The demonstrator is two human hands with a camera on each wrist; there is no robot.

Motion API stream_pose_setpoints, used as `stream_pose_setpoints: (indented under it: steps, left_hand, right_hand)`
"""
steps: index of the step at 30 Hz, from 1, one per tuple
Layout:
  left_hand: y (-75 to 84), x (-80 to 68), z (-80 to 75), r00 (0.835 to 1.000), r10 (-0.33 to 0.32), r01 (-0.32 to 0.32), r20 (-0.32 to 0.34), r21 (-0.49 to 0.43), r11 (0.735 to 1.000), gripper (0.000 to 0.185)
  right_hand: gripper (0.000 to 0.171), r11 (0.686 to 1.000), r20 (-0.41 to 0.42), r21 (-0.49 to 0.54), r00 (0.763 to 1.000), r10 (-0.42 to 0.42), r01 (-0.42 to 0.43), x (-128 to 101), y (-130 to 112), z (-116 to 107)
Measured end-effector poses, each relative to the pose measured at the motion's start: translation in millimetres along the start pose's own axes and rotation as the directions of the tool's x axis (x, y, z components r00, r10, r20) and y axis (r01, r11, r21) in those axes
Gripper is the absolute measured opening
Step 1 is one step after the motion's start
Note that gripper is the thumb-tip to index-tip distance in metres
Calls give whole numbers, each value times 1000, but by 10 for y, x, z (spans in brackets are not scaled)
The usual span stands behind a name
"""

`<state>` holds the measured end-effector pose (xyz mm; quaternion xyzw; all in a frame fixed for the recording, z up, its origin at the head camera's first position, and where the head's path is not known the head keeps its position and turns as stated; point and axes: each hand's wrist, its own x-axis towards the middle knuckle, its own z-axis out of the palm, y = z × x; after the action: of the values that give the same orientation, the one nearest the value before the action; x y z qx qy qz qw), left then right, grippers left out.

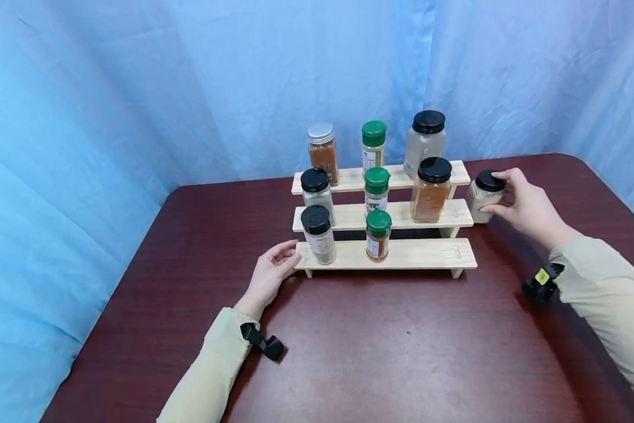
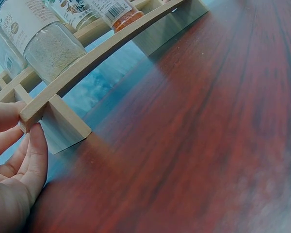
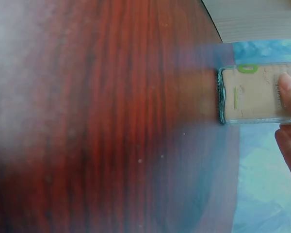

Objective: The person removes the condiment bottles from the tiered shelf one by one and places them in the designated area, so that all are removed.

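Observation:
My right hand (image 1: pixel 525 208) grips a squat clear jar (image 1: pixel 477 202) with a black lid and pale powder inside, at the right end of a three-tier wooden spice rack (image 1: pixel 417 252). In the right wrist view, the thumb lies along the side of the jar (image 3: pixel 254 94). At the rack's left end, my left hand (image 1: pixel 271 267) pinches the corner of the lowest shelf. The left wrist view shows thumb and fingers about that shelf corner (image 2: pixel 31 114). Near it on this shelf stand a black-capped shaker (image 1: pixel 323 244) and a green-capped spice jar (image 1: pixel 377 244).
The middle shelf bears a black-lidded jar (image 1: pixel 319 200), a green-capped jar (image 1: pixel 376 197) and an orange-brown powder jar (image 1: pixel 431 200). On the top shelf stand a silver-lidded jar (image 1: pixel 323 158), a green-capped jar (image 1: pixel 373 153) and a large black-lidded jar (image 1: pixel 422 147). Blue curtains (image 1: pixel 274 88) surround the dark table (image 1: pixel 375 352).

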<state>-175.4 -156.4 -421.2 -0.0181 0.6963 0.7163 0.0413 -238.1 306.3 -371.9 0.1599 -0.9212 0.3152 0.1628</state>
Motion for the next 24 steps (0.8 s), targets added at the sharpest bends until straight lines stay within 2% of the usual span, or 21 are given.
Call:
stream_pose_setpoints:
  steps: [9, 16, 24]
  left_hand:
    - [2, -8, 20, 1000, 1, -1, -3, -32, 999, 42]
    - [10, -14, 19, 1000, 2, -2, -12, -6, 1000, 42]
    - [2, -13, 23, 1000, 1, -1, -20, -2, 1000, 40]
  right_hand:
    - [64, 999, 21, -52, 1000, 18, -17, 59, 30, 10]
    - [65, 999, 22, -28, 999, 37, -37, 55, 22, 13]
    - [67, 997, -29, -63, 999, 38, -39, 41, 42, 45]
